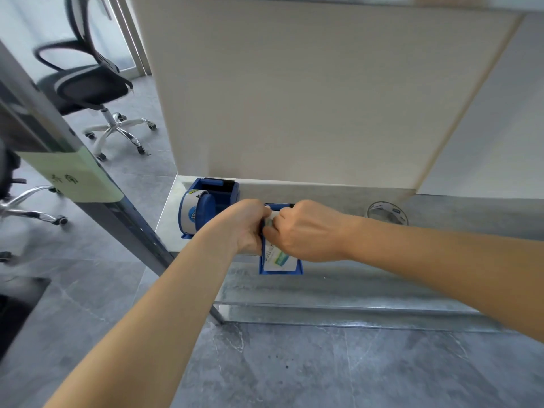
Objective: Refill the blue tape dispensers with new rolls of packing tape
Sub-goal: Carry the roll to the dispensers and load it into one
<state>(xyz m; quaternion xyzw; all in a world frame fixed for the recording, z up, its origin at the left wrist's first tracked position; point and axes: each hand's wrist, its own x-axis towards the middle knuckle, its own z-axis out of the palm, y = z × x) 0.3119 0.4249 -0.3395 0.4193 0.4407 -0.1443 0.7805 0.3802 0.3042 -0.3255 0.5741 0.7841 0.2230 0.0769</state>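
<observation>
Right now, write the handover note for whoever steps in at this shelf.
Left hand grips the near blue dispenser at the shelf's front edge. Right hand pinches at the tape roll seated in it.
Done: the far dispenser on the left already holds a roll.
Left: finish threading this one. A clear roll waits on the right by the wall.

The tape dispenser (pixel 281 267) under the hands was blue, its roll (pixel 279 260) white with a green-and-blue printed label. Left of it, a second blue dispenser (pixel 210 201) carried a white roll (pixel 188 212) with a blue mark. Right of it lay a clear roll (pixel 387 212). The shelf (pixel 338 290) was mottled silver-grey, the note (pixel 70 175) at far left pale green.
</observation>
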